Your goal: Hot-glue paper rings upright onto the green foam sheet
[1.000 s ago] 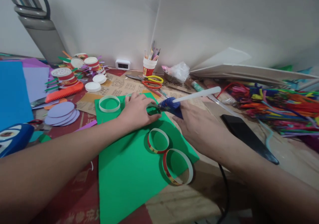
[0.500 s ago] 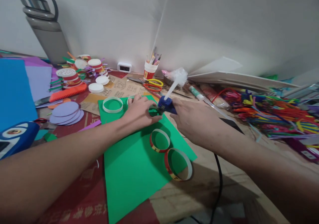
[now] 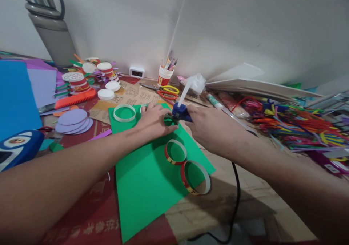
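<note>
My right hand grips a blue hot glue gun, with a cloudy glue stick sticking up from its back. The gun's nozzle points down beside my left hand, whose thumb and index finger curl round a paper ring that is mostly hidden. Beneath lies a green sheet. Another ring shows partly behind my left hand, and a white ring stands to its left. Nearer to me are a small red-and-yellow ring and a larger one overhanging the sheet's edge.
At the left are purple discs, an orange cutter, cup crafts and a grey bottle. Scissors and a pencil cup stand behind. Pipe cleaners pile up right; a black cord trails below.
The glue gun has tipped slightly and shifted a little left and down. My left hand stays almost in place at the ring. The view has moved slightly.
</note>
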A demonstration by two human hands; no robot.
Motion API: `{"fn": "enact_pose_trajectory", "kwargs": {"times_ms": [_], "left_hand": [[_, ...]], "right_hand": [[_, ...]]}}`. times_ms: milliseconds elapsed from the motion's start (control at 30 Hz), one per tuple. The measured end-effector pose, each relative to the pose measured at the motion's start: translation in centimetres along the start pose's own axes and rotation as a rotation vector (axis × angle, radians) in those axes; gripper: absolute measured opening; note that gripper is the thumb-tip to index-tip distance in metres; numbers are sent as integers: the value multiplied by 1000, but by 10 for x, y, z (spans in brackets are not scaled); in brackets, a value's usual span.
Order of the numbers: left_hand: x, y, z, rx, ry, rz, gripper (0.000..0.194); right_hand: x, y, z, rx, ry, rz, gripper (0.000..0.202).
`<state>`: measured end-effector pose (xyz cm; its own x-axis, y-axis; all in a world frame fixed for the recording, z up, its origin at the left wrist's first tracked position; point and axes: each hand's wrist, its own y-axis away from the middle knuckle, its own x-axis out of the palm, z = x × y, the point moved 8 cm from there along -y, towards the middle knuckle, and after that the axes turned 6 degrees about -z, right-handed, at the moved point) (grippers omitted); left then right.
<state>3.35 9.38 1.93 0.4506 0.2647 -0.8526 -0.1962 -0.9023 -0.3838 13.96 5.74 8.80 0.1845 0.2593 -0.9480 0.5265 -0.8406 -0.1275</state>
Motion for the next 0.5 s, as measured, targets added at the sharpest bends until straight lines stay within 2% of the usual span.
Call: {"fn": "enact_pose_trajectory", "kwargs": {"times_ms": [333,500], "left_hand": [[0,-1,0,-5,-10,3,44],[-2,0,0,9,18,-25,41]], "right_hand": [[-3,0,7,-39,32,-40,27],[0,1,2,4,30,17,31]]}}
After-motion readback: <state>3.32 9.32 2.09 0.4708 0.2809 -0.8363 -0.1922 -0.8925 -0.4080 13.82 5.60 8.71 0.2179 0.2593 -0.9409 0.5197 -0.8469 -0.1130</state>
